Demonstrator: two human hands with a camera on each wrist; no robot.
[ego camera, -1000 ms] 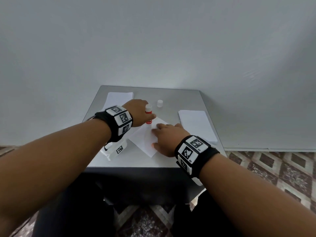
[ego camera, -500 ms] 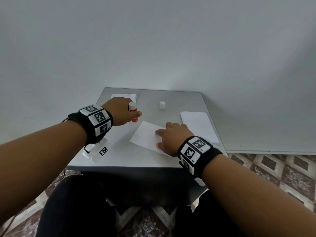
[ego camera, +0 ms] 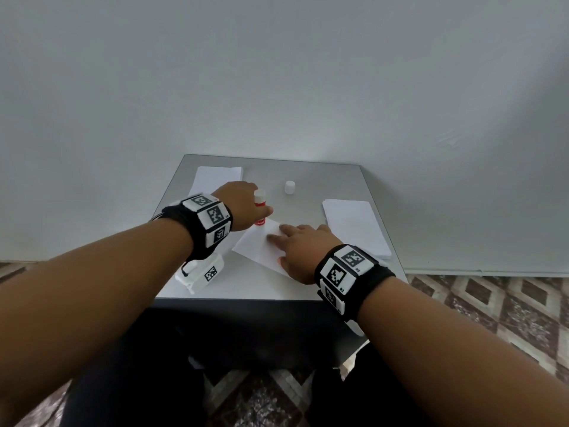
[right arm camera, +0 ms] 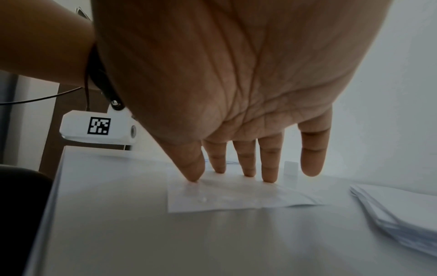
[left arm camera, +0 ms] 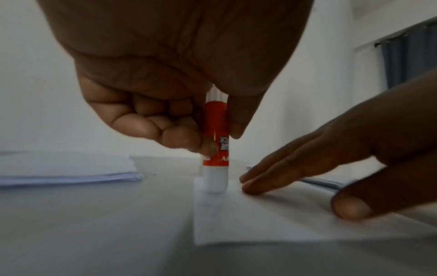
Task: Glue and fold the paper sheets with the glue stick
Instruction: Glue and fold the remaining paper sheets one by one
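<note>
Left hand: the left hand [ego camera: 243,208] gripped the glue stick [left arm camera: 215,142] upright, fingers and thumb curled round its red barrel, with the glue end down on the far corner of the paper sheet [ego camera: 261,246].
Change: half a second earlier that hand had held the stick off the sheet, over bare table to the left; it had since come back right, so the stick stood on the sheet again, much where it had been a second before.
Right hand: the right hand [ego camera: 303,248] lay flat with its fingers [right arm camera: 246,164] straight, the tips pressing the sheet down; it gripped nothing and had stayed on the sheet throughout.
Sheet: single, unfolded, lying skewed in the middle of the table [ego camera: 308,177]. In the right wrist view small shiny flecks showed near the thumb tip, probably glue already laid, though that was hard to tell.
Cap: the white cap [ego camera: 289,188] stood alone further back, well apart from the stick.
Stacks: one paper stack [ego camera: 215,177] lay at the back left, another paper stack [ego camera: 354,226] at the right, just beside the pinning hand.
Meaning: the return of the stick suggested another gluing stroke was beginning, so the gluing looked underway and the fold not yet started.
Risk: a stroke dragged toward the unpinned corner could have wrinkled or shifted the thin sheet.
</note>
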